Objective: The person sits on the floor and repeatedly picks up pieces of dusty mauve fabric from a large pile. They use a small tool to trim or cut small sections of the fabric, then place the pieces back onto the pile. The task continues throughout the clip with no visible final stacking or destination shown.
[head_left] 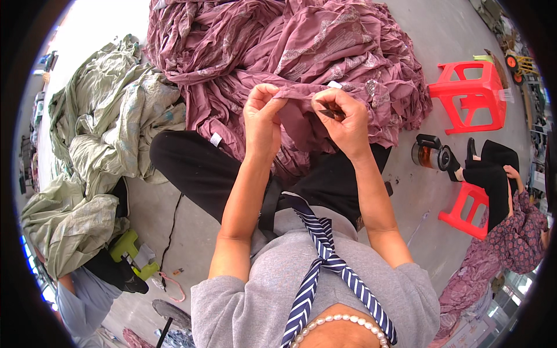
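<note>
Landmark: the heap of crumpled mauve patterned cloth (290,52) spread on the grey concrete floor (191,232); every place below is told from it.
Left hand: the left hand (262,119) is at the near edge of the heap, fingers curled shut, pinching a fold of the mauve cloth between thumb and fingertips.
Right hand: the right hand (347,123) is just beside the left, on the same edge, closed around a small dark cutting tool (331,111) whose tip touches the cloth; its fingers also press the fold.
Held edge: a narrow hem of the mauve cloth (301,90) is stretched taut between the two hands, raised above the lap.
Lap: black trousers (197,168) lie under the near part of the heap, which drapes over them.
Clothing: a grey sweatshirt (261,290), a navy and white striped scarf (319,261) and a string of pearl beads (342,319) sit nearest the camera, well below the heap.
Left of heap: a pile of pale green crumpled cloth (98,151) touches the mauve heap's side.
Right of heap: a red plastic stool (470,93) stands near it; a glass jug with a dark lid (429,153) lies below that stool.
Far right: another person in a patterned mauve top (510,232) sits on a second red stool (467,211), well apart from the heap.
</note>
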### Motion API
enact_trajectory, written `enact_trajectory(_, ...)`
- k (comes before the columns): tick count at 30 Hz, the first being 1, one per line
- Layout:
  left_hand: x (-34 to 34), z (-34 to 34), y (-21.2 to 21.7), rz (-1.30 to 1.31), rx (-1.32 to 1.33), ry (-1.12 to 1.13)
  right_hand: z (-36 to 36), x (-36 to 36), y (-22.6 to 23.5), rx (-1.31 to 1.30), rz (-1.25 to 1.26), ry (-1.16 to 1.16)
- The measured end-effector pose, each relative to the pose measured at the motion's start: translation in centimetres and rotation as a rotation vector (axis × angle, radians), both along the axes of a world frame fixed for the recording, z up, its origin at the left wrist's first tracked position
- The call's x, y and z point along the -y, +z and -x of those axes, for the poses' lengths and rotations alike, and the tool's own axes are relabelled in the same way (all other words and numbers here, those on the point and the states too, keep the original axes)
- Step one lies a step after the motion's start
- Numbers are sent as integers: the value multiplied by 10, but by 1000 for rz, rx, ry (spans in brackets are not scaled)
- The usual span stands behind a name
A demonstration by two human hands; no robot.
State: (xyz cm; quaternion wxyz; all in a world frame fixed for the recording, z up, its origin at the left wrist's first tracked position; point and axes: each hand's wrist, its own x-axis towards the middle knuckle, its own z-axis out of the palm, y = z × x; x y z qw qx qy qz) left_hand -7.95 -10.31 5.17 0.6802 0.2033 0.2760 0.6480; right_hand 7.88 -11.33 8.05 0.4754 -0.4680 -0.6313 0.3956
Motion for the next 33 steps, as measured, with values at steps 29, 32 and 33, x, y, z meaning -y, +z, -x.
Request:
enact_trajectory(29, -1, 10, -8, 222, 262, -48, 2, 21, 4, 131, 2, -114)
enact_trajectory(32, 1, 10, 2, 223, 304, -44, 9, 26, 7, 173, 54, -107)
enact_trajectory(33, 2, 10, 4, 224, 316, -49, 12, 27, 5, 150, 65, -96)
